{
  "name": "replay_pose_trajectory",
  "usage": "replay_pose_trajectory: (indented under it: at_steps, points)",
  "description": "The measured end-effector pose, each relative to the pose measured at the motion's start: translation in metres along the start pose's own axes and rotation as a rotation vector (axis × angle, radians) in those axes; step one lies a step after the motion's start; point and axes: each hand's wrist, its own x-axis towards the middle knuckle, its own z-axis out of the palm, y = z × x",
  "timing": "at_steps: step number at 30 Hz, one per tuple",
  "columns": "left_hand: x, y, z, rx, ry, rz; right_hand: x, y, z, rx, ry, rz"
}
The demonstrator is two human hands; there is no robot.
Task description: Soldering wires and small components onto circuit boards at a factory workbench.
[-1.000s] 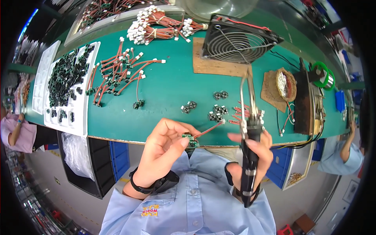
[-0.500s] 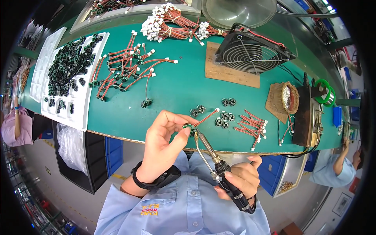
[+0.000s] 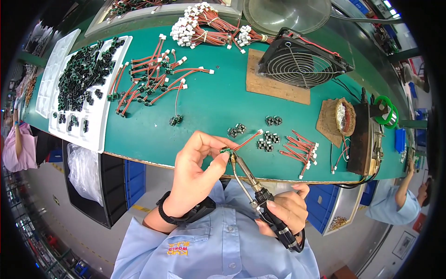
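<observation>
Two hands work close together over the green table's [image 3: 204,107] near edge: the left hand [image 3: 197,169] should pinch the tiny green board [image 3: 226,151] with its red wire [image 3: 247,140] steady, while the right hand [image 3: 284,209], gripping the soldering iron [image 3: 253,183], touches it gently.

**Green, red and black at the bench**

The left hand [image 3: 197,169] pinches a small green board [image 3: 226,150] trailing a red wire [image 3: 247,140] with a white plug. Touching it from below, the soldering iron [image 3: 260,200] is silver with a black handle. Beyond the grip lies a teal-green mat [image 3: 209,102]; farther left, a white tray [image 3: 88,125] of black parts.
</observation>
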Motion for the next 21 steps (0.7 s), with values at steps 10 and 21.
replay_pose_trajectory:
  at_steps: [10, 21]
  points:
    - [-0.0006, -0.0011, -0.0002, 0.025, 0.007, 0.011, 0.0008, 0.0013, 0.0003, 0.025, 0.009, 0.004]
    - [-0.0023, 0.0031, 0.0020, 0.021, 0.001, -0.018, -0.0019, 0.0018, -0.0010, 0.038, 0.007, 0.009]
